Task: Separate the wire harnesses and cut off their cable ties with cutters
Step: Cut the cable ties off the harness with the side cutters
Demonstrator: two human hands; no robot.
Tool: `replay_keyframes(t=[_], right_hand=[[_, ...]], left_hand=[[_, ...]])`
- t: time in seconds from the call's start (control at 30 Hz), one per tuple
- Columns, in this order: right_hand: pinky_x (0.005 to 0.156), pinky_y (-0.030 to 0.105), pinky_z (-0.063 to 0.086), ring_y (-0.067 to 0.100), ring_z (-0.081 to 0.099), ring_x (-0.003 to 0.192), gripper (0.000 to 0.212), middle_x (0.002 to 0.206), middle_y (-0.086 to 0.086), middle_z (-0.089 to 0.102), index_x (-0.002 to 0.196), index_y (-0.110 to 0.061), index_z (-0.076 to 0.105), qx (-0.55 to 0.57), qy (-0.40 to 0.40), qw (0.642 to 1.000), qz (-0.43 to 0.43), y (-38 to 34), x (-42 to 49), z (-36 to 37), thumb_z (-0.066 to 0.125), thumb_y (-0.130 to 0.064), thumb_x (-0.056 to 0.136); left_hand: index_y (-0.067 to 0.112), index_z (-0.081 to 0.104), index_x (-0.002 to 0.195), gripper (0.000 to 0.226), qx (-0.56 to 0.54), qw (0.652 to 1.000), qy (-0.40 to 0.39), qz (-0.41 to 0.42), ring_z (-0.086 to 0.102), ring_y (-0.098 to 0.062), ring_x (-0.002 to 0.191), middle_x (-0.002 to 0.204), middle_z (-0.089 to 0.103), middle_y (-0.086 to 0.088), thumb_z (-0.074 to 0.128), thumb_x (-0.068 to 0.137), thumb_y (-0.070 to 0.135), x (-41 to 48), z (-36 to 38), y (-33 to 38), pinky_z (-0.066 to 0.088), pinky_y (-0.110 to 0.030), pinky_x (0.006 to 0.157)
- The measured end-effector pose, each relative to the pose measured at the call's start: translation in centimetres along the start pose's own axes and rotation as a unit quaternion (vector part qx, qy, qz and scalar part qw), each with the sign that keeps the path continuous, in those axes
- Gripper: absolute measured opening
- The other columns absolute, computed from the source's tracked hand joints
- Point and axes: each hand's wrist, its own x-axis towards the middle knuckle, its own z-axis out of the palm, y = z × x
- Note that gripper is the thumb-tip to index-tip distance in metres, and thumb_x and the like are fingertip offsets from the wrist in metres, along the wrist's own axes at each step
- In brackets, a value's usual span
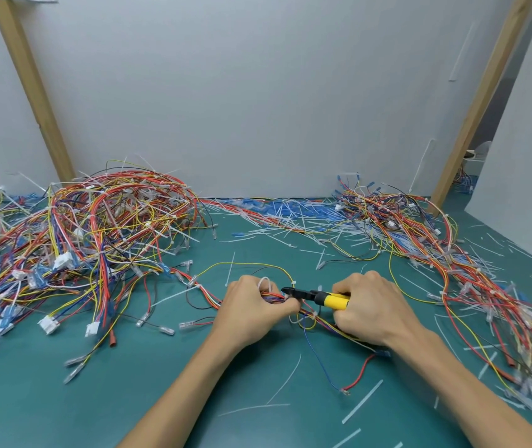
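Hands, two. The left hand (251, 305) grips one wire harness (324, 322) at centre front, low over the green mat (128, 399). One white cable tie (264, 282) loops up beside its fingers.

The right hand (371, 305) clenches one pair of yellow-handled cutters (319, 297), the black tip just beside the left fingertips.

Harness heaps, two: left heap (96, 227) and right heap (436, 240). Cut ties (290, 218) lie scattered between them, too many to count.

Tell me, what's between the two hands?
The head view shows the black tip of the cutters and coloured wires between the left hand and right hand.
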Motion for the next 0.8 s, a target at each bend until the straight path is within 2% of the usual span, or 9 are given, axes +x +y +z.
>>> replay_keyframes(t=[0.1, 0.17, 0.27, 0.37, 0.43, 0.5, 0.63, 0.7, 0.8], right_hand=[[0.049, 0.029, 0.025, 0.020, 0.049, 0.060, 0.012, 0.051, 0.003, 0.047, 0.056, -0.024, 0.053, 0.011, 0.005, 1.000, 0.006, 0.1, -0.1, 0.1, 0.047, -0.032, 0.050], [0.049, 0.029, 0.026, 0.021, 0.050, 0.061, 0.011, 0.051, 0.003, 0.048, 0.057, -0.025, 0.053, 0.042, 0.025, 0.999, 0.020, 0.2, -0.2, 0.3, 0.047, -0.032, 0.052], [0.051, 0.034, 0.037, 0.027, 0.051, 0.062, 0.004, 0.052, 0.002, 0.051, 0.065, -0.026, 0.055, 0.147, 0.091, 0.984, 0.047, 0.4, -0.5, 0.5, 0.057, -0.030, 0.065], [0.057, 0.039, 0.042, 0.022, 0.049, 0.061, 0.018, 0.056, -0.002, 0.053, 0.069, -0.026, 0.056, 0.225, 0.103, 0.969, 0.005, 0.4, -0.7, 0.4, 0.070, -0.021, 0.079], [0.056, 0.030, 0.039, 0.013, 0.046, 0.058, 0.020, 0.059, -0.006, 0.055, 0.071, -0.027, 0.059, 0.268, 0.090, 0.958, -0.040, -0.1, -0.8, 0.4, 0.074, -0.025, 0.085], [0.054, 0.020, 0.035, 0.010, 0.047, 0.057, 0.016, 0.062, -0.009, 0.059, 0.076, -0.028, 0.065, 0.310, 0.074, 0.945, -0.081, -0.8, -1.0, 0.6, 0.074, -0.032, 0.089], [0.058, 0.017, 0.040, 0.010, 0.057, 0.065, 0.009, 0.071, -0.013, 0.068, 0.089, -0.034, 0.074, 0.320, 0.063, 0.941, -0.094, -1.3, -1.0, 0.6, 0.080, -0.038, 0.083], [0.058, 0.018, 0.039, 0.008, 0.054, 0.063, 0.010, 0.068, -0.013, 0.066, 0.085, -0.032, 0.073, 0.323, 0.048, 0.941, -0.092, -1.0, -0.9, 0.5, 0.081, -0.037, 0.082], [0.061, 0.027, 0.041, 0.007, 0.051, 0.062, 0.010, 0.068, -0.008, 0.065, 0.082, -0.030, 0.070, 0.328, 0.022, 0.940, -0.092, -0.7, -0.8, 0.6, 0.079, -0.029, 0.083]], left_hand=[[0.012, 0.050, 0.053, 0.045, -0.006, 1.000, 0.001, 0.009, 0.031, -0.017, 0.058, 0.048, 0.033, 0.005, 0.074, 0.067, 0.047, -0.1, 0.0, 0.0, 0.025, -0.030, 0.051], [0.011, 0.049, 0.054, 0.050, -0.018, 1.000, 0.007, 0.016, 0.030, -0.016, 0.057, 0.048, 0.034, 0.005, 0.075, 0.067, 0.052, -0.2, 0.0, 0.0, 0.025, -0.029, 0.050], [0.012, 0.054, 0.060, 0.054, -0.032, 0.999, 0.017, 0.029, 0.033, -0.013, 0.054, 0.050, 0.039, 0.007, 0.079, 0.073, 0.058, -0.2, 0.0, 0.1, 0.024, -0.026, 0.050], [0.016, 0.060, 0.066, 0.049, -0.049, 0.997, 0.009, 0.061, 0.038, -0.012, 0.048, 0.050, 0.043, 0.008, 0.077, 0.075, 0.061, -0.3, 0.2, 0.1, 0.029, -0.028, 0.050], [0.023, 0.061, 0.069, 0.039, -0.055, 0.995, 0.001, 0.081, 0.046, -0.010, 0.043, 0.051, 0.050, 0.009, 0.078, 0.077, 0.057, -0.4, 0.2, 0.3, 0.034, -0.024, 0.047], [0.027, 0.062, 0.075, 0.028, -0.051, 0.994, 0.002, 0.097, 0.050, -0.006, 0.048, 0.057, 0.057, 0.012, 0.079, 0.079, 0.049, -0.3, 0.0, 0.3, 0.035, -0.020, 0.050], [0.027, 0.063, 0.088, 0.025, -0.070, 0.991, -0.022, 0.116, 0.058, -0.003, 0.064, 0.073, 0.067, 0.014, 0.083, 0.079, 0.035, -0.1, -0.6, 0.2, 0.042, -0.019, 0.062], [0.026, 0.064, 0.091, 0.024, -0.080, 0.988, -0.052, 0.119, 0.063, -0.003, 0.072, 0.079, 0.070, 0.017, 0.084, 0.079, 0.029, -0.1, -0.8, 0.3, 0.048, -0.022, 0.071], [0.021, 0.068, 0.098, 0.022, -0.092, 0.984, -0.107, 0.109, 0.068, -0.012, 0.086, 0.091, 0.074, 0.009, 0.082, 0.082, 0.029, 0.1, -1.3, 0.4, 0.053, -0.033, 0.083]])
